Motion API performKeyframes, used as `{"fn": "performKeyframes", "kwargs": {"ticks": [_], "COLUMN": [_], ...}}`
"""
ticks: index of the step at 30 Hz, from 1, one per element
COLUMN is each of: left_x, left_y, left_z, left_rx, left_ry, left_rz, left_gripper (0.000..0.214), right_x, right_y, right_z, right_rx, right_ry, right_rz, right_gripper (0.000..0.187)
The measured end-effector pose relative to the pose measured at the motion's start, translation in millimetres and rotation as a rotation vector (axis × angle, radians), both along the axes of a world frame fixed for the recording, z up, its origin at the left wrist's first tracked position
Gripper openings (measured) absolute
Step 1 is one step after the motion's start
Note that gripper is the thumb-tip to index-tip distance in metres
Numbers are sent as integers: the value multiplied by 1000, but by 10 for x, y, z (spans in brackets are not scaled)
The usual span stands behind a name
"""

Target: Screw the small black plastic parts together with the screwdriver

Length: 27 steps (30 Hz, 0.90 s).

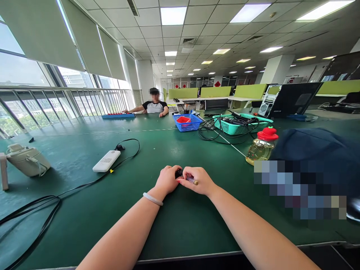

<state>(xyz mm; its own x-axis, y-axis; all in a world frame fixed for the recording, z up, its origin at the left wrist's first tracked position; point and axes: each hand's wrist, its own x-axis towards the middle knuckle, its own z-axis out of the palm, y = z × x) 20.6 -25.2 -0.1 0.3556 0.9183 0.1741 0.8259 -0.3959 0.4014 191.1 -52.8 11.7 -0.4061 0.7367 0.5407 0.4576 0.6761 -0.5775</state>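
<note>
Forearms [128, 225] angled inward | left hand [168, 178] curled | right hand [200, 180] in a pinch (the two close together, from here)

Open-plan office, daytime: white desks [194, 99] w/ lime-green partition panels [215, 92] stand at the far end, under a tiled drop ceiling [171, 41] w/ flush light panels [173, 15] & A/C vents [189, 41]; roller blinds [87, 48] part-cover lg. windows [22, 71] facing nearby bldgs. [75, 78].

Held object [178, 173]: black
Held tool [191, 180]: pale, golden-brown end
Tabletop [185, 228]: dark green
Small basket [186, 127]: blue
Large basket [230, 128]: turquoise
Bottle lid [267, 134]: red
Power strip [107, 161]: white
Bracelet [152, 200]: pale grey
</note>
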Motion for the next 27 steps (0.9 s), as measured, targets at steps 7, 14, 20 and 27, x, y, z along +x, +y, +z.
{"fn": "performKeyframes", "kwargs": {"ticks": [7,14,20,27], "left_x": [8,8,13,16], "left_y": [-4,-14,13,-3], "left_z": [-1,0,-23,-6], "left_rx": [20,37,38,27], "left_ry": [5,14,18,4], "left_rz": [-1,13,1,11], "left_gripper": [30,34,32,33], "right_x": [-35,37,-58,-91], "right_y": [1,93,36,16], "right_z": [-7,-62,-75,-91], "right_rx": [46,15,235,420], "right_ry": [-10,201,-3,-99], "right_rz": [-106,-261,-158,-148], "right_gripper": [33,47,49,51]}}
